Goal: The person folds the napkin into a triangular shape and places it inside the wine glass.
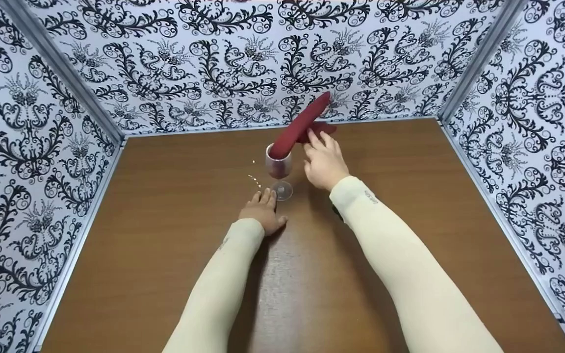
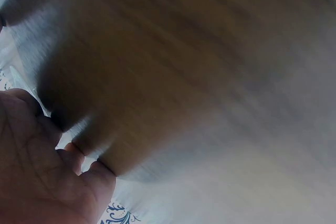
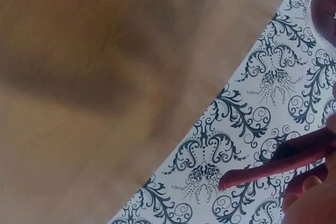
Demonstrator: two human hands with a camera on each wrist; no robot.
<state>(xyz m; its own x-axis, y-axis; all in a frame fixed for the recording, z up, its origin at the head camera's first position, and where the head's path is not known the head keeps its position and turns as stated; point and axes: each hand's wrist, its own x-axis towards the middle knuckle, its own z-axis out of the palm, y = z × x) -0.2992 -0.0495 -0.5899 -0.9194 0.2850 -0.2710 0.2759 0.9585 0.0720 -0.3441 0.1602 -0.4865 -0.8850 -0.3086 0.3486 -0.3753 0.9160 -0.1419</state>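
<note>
A stemmed wine glass (image 1: pixel 278 169) stands upright on the table, with a red cloth napkin (image 1: pixel 298 128) in its bowl. The napkin's long folded part leans up and to the right over the rim. My right hand (image 1: pixel 325 164) holds the napkin's folds just right of the glass; in the right wrist view, its fingertips (image 3: pixel 312 182) show against the red cloth. Palm down on the table, my left hand (image 1: pixel 263 213) lies with fingers outstretched, its fingertips right at the glass foot (image 1: pixel 282 191). The left wrist view shows its fingers (image 2: pixel 100 179) close over the wood.
The brown wooden table (image 1: pixel 174 211) has patterned white-and-black walls (image 1: pixel 189 63) at its back and sides. Metal frame posts (image 1: pixel 62 68) stand at the back corners. Small bright specks (image 1: pixel 254 180) show on the wood left of the glass.
</note>
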